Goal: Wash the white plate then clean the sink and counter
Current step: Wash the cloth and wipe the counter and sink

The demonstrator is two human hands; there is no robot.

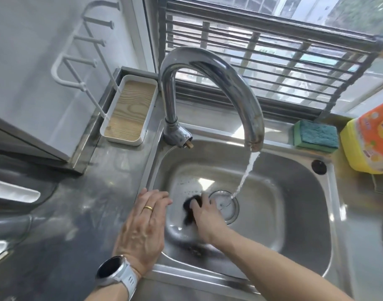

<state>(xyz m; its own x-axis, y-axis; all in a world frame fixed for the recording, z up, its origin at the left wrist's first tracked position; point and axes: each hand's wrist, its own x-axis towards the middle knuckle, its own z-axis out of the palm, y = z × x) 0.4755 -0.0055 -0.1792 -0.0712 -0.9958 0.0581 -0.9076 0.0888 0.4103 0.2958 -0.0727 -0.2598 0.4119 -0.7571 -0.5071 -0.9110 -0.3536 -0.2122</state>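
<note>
The steel sink fills the middle of the view, and water runs from the curved faucet onto the drain strainer. My right hand is down in the basin, gripping a dark scrubber against the sink floor just left of the drain. My left hand lies flat with straight fingers on the sink's left rim, a ring and a watch on it. The steel counter stretches to the left. A white plate is not clearly in view.
A green-and-blue sponge lies on the sink's back ledge beside a yellow detergent bottle. A white tray with a wooden base sits behind the faucet on the left. White dishware edges show at far left.
</note>
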